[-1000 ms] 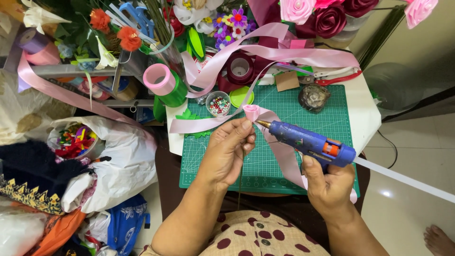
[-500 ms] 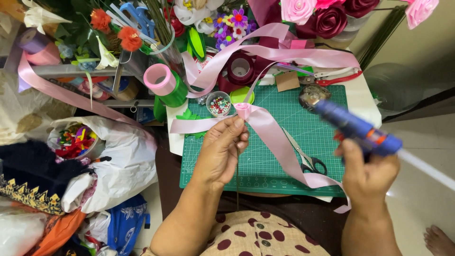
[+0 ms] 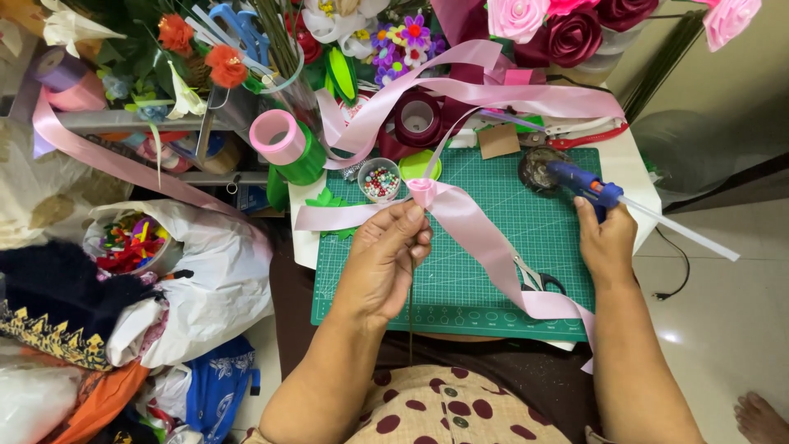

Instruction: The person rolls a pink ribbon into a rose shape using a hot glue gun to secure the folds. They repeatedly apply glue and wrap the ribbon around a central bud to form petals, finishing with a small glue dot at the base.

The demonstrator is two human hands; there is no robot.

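My left hand [image 3: 386,259] pinches a small rolled bud of pink satin ribbon [image 3: 472,226] on a thin stem, held over the green cutting mat [image 3: 460,296]. The ribbon's loose tail runs down and right across the mat and off its front edge. My right hand [image 3: 606,238] grips a blue hot glue gun [image 3: 585,186] at the mat's far right corner, with its nozzle down beside a dark round dish [image 3: 536,167]. A white glue stick juts out from the back of the gun to the right.
Scissors [image 3: 534,278] lie on the mat under the ribbon. A small bowl of beads [image 3: 380,180], ribbon spools [image 3: 282,136], red pliers [image 3: 585,136] and fabric flowers [image 3: 542,20] crowd the back. White bags [image 3: 205,279] of craft bits sit left. A bare foot [image 3: 763,415] shows at the lower right.
My right hand carried the glue gun away from the ribbon bud, out to the right, then set it down at the mat's far right corner. The left hand stayed holding the bud.
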